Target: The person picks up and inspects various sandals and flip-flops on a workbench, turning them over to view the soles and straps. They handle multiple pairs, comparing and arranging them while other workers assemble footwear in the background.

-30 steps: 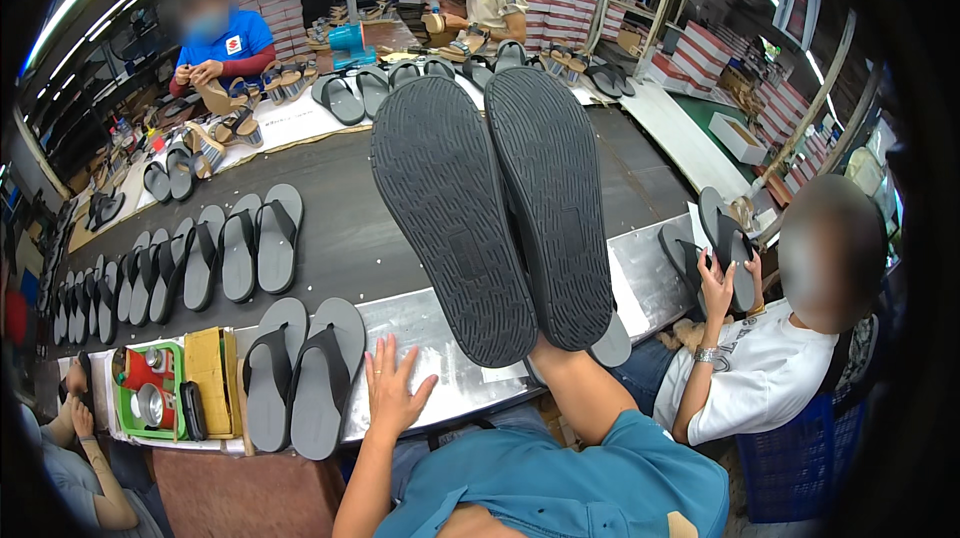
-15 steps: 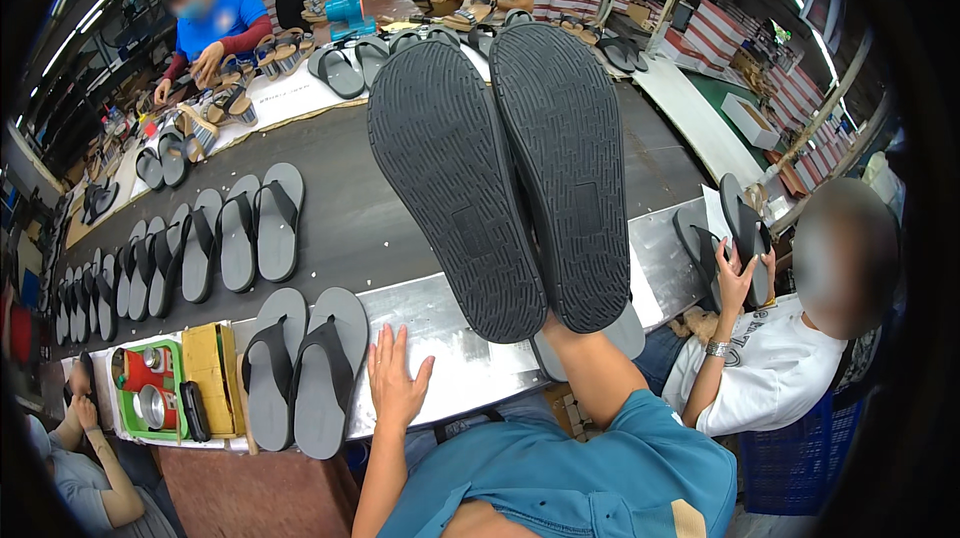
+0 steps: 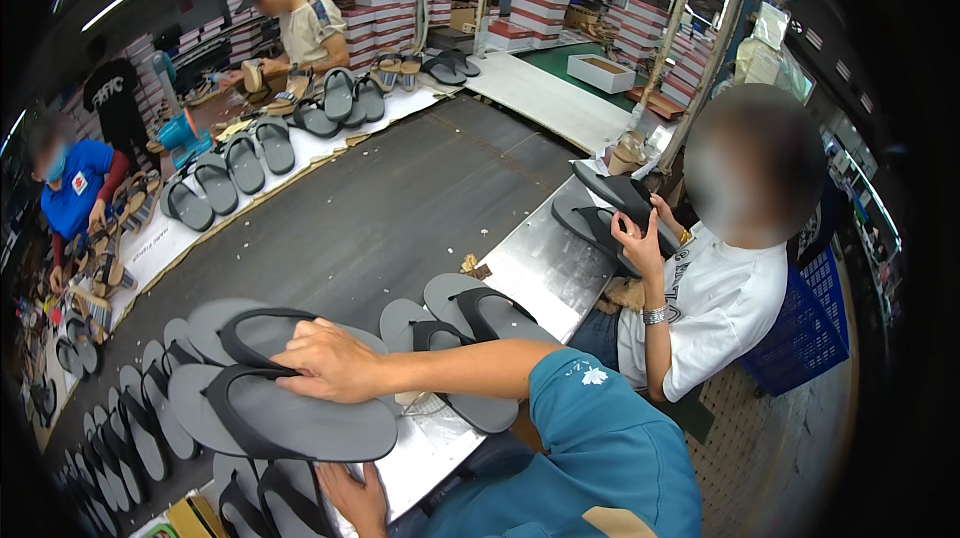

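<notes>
My right hand point(image 3: 335, 362) is closed round the inner straps of a pair of grey flip-flops point(image 3: 345, 430) with black straps. It holds them side by side over the bench, footbeds up and toes to the left. My left hand point(image 3: 356, 498) rests on the metal bench edge, thumb apart from the fingers, whose tips are partly hidden behind the held pair. Beside it stands another pair of grey flip-flops point(image 3: 285, 503), partly covered by the held pair. Under my right forearm lie more grey flip-flops point(image 3: 470, 303).
A dark conveyor belt point(image 3: 400, 198) runs beyond the metal bench point(image 3: 525, 258), with a row of flip-flops point(image 3: 140, 428) at left. On my right, a co-worker point(image 3: 700, 308) handles a dark flip-flop point(image 3: 625, 198). Other people work across the belt beside sandals.
The held pair has turned from soles facing me to footbeds up and moved left and down. My view has swung right. More flip-flops now show on the bench under my right forearm.
</notes>
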The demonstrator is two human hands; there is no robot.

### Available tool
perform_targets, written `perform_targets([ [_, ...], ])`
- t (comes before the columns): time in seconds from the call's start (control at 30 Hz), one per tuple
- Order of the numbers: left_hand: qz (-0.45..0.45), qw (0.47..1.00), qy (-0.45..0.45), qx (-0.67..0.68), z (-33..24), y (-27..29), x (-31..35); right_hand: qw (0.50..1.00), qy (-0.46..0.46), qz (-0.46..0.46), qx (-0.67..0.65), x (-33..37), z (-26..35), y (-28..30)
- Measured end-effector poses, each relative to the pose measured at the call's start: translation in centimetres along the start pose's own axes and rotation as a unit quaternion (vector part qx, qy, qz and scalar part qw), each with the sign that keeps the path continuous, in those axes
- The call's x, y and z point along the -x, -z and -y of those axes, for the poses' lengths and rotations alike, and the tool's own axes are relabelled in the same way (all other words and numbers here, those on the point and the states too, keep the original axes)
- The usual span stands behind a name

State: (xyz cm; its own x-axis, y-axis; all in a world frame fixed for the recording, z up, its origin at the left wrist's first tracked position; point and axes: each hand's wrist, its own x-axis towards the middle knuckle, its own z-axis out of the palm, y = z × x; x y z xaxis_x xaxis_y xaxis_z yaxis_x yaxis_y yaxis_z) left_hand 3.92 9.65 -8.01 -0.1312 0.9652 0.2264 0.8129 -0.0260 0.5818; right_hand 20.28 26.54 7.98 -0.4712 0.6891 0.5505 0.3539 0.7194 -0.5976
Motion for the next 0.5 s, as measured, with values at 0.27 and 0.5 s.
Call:
perform_targets([
  [0.27, 0.03, 0.998, -0.014, -0.045, -0.5, 1.3, -0.2, 0.939, -0.233, -0.158, 0.2, -0.5, -13.3, 13.1],
  [0.5, 0.003, 1.0, -0.02, -0.019, -0.9, 0.8, -0.8, 0.686, -0.255, -0.423, 0.535, -1.0, -20.5, 42.2],
])
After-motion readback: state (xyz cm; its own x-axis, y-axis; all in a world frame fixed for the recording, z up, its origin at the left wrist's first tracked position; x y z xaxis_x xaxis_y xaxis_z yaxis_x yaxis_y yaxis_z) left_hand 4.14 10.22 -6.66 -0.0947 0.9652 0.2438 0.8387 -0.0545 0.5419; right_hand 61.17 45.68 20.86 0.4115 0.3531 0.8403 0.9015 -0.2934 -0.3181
